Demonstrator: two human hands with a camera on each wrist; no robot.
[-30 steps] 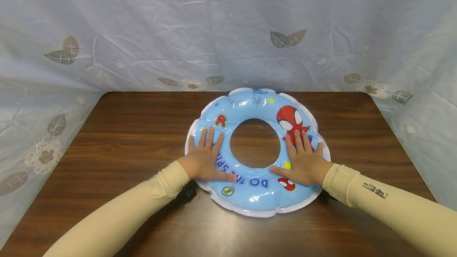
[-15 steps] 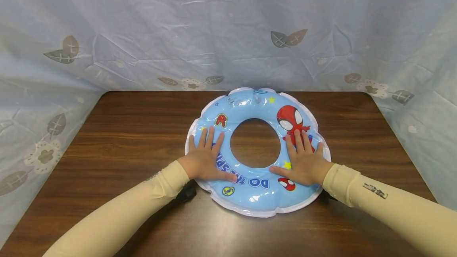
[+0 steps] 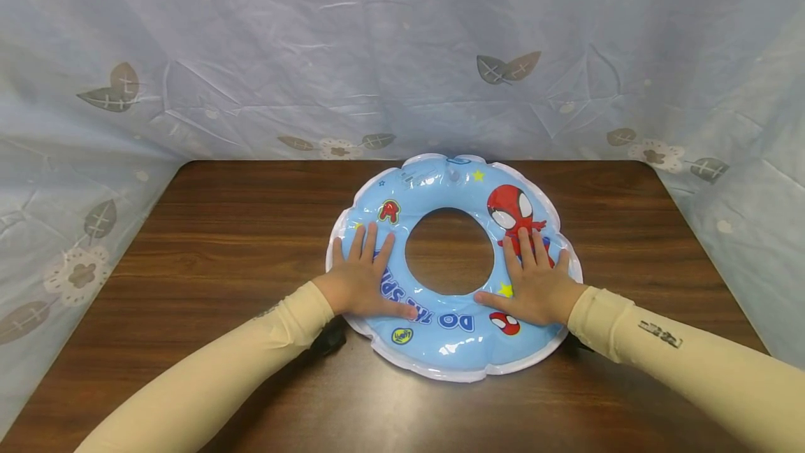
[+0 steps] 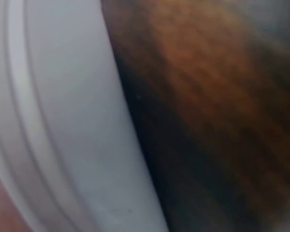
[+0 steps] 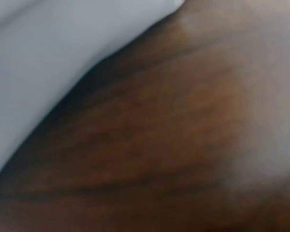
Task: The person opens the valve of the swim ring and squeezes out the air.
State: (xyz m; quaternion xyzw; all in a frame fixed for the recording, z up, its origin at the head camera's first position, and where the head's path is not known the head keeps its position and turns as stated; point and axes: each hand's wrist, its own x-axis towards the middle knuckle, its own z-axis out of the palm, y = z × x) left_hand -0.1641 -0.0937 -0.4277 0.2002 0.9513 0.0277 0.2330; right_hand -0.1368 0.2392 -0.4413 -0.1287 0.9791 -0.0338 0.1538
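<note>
A blue inflatable swim ring [image 3: 440, 348] with a white scalloped seam lies flat on the wooden table, printed with red cartoon figures, stars and lettering. On its left side rests my left hand [image 3: 361, 285], palm down with the fingers spread. My right hand [image 3: 534, 289] lies the same way on the right side, its fingertips over the larger red figure. Bare tabletop shows through the hole between the hands. In the left wrist view the ring's pale edge [image 4: 82, 125] fills the left part, blurred. The right wrist view has the pale edge [image 5: 53, 63] at upper left.
The dark brown wooden table [image 3: 220, 229] has rounded far corners. A pale curtain [image 3: 409, 54] with leaf and flower prints hangs behind it and along both sides. The ring's far rim reaches the table's back edge.
</note>
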